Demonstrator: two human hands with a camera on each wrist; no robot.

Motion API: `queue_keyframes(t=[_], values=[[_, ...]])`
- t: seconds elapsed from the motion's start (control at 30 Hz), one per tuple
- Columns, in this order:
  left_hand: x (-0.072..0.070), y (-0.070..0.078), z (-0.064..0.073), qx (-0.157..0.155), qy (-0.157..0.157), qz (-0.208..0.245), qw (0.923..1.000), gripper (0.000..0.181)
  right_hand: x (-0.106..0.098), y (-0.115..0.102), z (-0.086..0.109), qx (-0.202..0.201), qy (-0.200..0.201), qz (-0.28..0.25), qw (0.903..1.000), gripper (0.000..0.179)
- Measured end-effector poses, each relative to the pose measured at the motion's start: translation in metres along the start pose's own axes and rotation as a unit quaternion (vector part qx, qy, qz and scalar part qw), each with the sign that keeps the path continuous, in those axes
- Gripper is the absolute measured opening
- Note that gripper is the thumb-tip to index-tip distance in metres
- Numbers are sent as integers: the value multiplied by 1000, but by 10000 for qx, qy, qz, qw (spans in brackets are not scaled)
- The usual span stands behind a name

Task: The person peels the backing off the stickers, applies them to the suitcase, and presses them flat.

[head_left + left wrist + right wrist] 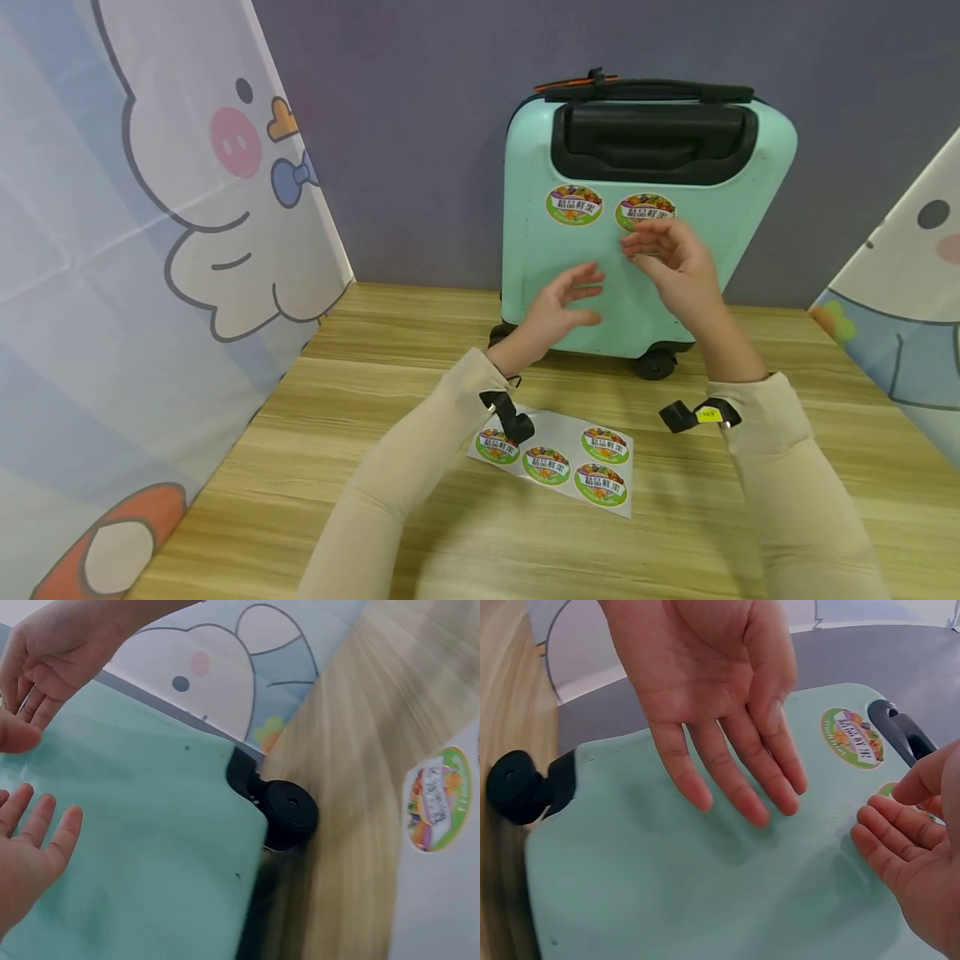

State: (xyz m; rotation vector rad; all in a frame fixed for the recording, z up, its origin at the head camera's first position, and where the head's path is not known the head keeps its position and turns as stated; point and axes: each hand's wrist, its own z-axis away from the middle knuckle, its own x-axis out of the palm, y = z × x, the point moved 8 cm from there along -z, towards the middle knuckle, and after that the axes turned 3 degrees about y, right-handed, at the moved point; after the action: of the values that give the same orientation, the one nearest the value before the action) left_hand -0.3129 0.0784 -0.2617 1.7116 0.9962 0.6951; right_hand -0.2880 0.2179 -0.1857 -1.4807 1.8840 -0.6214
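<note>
A mint-green suitcase (pixel 600 287) stands upright with two oval fruit-label stickers on its face, a left one (pixel 574 205) and a right one (pixel 645 203). Just below the right sticker is my right hand (pixel 678 271), fingers loosely bent and holding nothing; it covers that sticker's lower edge. Lower and to the left, my left hand (pixel 553 317) has its fingers spread in front of the suitcase, nothing in its grasp. In the right wrist view the right hand (pixel 926 855) has fingertips close to the suitcase face. On the table lies a white sticker sheet (pixel 561 432) with several matching labels.
The suitcase has a black recessed handle (pixel 660 137) on top and a black wheel (pixel 655 364) at its lower right. Behind it rises a grey wall panel (pixel 405 150). Cartoon-printed curtains (pixel 150 333) flank the wood-grain table (pixel 300 467).
</note>
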Motion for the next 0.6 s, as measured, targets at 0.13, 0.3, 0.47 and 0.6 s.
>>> queue_keyframes(t=[0.13,0.3,0.47,0.6], values=[[-1,-18,4,-283,15,-145,9995,70,2,7,12,41,-153,61,9999,28],[-2,-37,14,-514,-53,-505,9974,66,6,18,30,93,-458,177,9988,30],[-2,-54,23,-700,-115,-788,9944,63,7,30,47,146,-651,372,9971,28],[-2,-66,27,-783,-132,-820,9935,62,8,41,59,302,-761,573,9950,27]])
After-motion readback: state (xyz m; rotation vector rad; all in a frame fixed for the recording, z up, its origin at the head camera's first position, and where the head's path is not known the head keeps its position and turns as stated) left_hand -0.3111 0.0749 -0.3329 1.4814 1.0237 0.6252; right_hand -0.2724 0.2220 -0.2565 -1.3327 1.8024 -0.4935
